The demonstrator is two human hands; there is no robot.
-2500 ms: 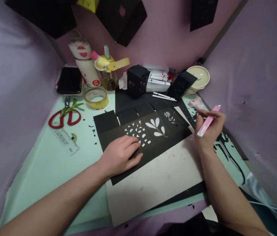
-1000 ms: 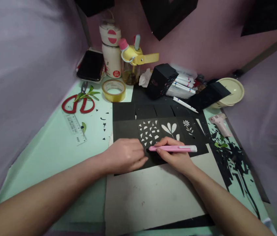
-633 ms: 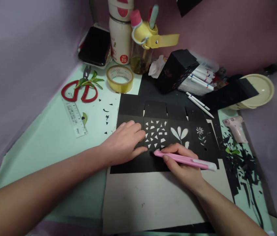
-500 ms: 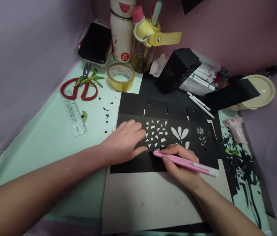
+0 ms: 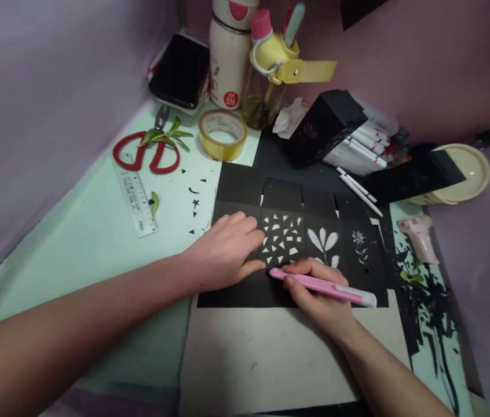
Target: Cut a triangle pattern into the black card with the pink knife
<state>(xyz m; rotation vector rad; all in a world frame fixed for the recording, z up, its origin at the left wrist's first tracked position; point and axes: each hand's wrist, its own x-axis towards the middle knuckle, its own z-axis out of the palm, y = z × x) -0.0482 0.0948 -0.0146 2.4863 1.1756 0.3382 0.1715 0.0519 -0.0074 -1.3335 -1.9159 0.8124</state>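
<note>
My left hand (image 5: 230, 250) lies on the black card (image 5: 286, 292), pressing it down, with the thumb stretched out toward the knife tip. It holds nothing. In my right hand (image 5: 323, 295) is a slim pink craft knife (image 5: 318, 283), gripped like a pen and slanting low over the card. Its tip is near my left thumb, just below a panel of small cut-out shapes (image 5: 280, 238); the blade is too small to make out. Right of that panel are a leaf cut-out (image 5: 324, 238) and a flower cut-out (image 5: 358, 238). Beneath the card is a grey board (image 5: 266, 353).
Red-handled scissors (image 5: 130, 152), a clear ruler (image 5: 137, 202) and a tape roll (image 5: 222, 142) lie to the left. Behind stand a white bottle (image 5: 230, 63), a yellow-topped bottle (image 5: 266, 87) and a black box (image 5: 325, 124). A pink glue gun (image 5: 419, 238) and black scraps (image 5: 434, 301) lie right.
The whole view has shifted slightly, moving most things a little to the right. The knife tip stays close by my left thumb, and both hands keep nearly the same pose.
</note>
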